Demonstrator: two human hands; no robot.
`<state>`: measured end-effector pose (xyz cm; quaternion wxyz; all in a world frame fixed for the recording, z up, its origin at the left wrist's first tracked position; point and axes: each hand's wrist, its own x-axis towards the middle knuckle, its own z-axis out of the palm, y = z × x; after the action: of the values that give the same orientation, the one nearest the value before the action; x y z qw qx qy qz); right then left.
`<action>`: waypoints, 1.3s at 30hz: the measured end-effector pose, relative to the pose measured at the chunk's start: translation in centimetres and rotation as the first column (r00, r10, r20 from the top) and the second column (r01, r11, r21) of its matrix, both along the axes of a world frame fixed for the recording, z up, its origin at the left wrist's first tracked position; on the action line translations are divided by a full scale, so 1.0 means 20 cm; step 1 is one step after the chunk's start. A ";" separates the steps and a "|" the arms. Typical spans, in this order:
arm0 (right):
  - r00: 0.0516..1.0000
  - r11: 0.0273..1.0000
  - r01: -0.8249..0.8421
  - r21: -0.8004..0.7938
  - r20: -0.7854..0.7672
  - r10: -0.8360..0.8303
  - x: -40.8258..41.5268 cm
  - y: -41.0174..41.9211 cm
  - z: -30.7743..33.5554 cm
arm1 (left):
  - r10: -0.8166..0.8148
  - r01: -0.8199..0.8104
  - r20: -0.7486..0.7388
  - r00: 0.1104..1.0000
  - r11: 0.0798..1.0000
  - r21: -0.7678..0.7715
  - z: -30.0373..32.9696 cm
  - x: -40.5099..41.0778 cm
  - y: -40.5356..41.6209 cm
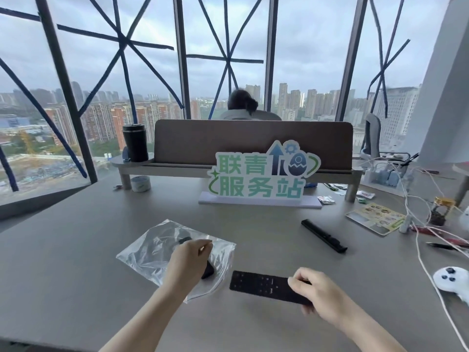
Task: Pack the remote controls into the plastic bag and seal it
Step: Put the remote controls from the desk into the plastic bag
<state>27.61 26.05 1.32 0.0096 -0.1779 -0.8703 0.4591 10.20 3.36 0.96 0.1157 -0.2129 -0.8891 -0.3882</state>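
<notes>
Head view
Bag: clear plastic bag (154,252) laid flat on the grey desk (76,275), one dark remote (208,270) seen inside it.
Left hand (189,260): bag's edge pinched between thumb and fingers.
Right hand (316,290): fingers closed around the right end of a flat black remote (264,285), just right of the bag.
Third remote (324,235): lying apart, further back right on the desk.
Sign (261,174): stood behind, at desk centre.

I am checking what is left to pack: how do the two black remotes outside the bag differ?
The flat black remote with pale button marks is gripped at one end by the right hand; the slim black bar-shaped remote lies untouched, farther back on the grey table. The flat one looks wider. Both lie outside the clear plastic bag.
</notes>
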 end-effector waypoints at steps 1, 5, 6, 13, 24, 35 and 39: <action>1.000 0.995 0.011 -0.095 0.021 -0.009 0.00 -0.02 0.03 | 0.000 0.000 -0.006 1.000 1.000 -0.001 0.01 0.01 0.01; 0.993 0.945 0.042 -0.326 0.122 -0.002 -0.16 -0.19 0.05 | 0.012 -0.012 -0.002 1.000 1.000 -0.026 0.03 0.01 0.04; 0.993 0.935 0.035 -0.353 0.116 0.007 -0.22 -0.25 0.03 | 0.011 -0.011 0.005 1.000 1.000 -0.022 0.03 0.01 0.03; 0.998 0.913 0.040 -0.405 -0.025 -0.055 -0.42 -0.41 -0.07 | 0.034 -0.034 0.011 0.999 0.999 0.034 0.02 -0.01 -0.02; 0.804 0.801 0.592 0.092 -0.132 -0.580 -0.29 0.47 -0.11 | -0.025 0.017 0.039 0.999 0.977 0.212 0.05 -0.05 0.25; 0.834 0.716 0.514 0.473 -0.082 -0.545 -0.40 0.69 -0.21 | -0.162 0.136 0.131 0.978 0.973 0.186 0.12 0.03 0.48; 0.855 0.825 0.510 0.242 -0.033 -0.518 -0.37 0.66 -0.16 | -0.116 0.106 0.146 0.982 0.992 0.074 0.07 0.04 0.47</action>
<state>20.27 39.24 -1.83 0.1397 -0.4107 -0.8396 0.3269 10.95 12.73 2.38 0.0336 -0.2284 -0.8688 -0.4380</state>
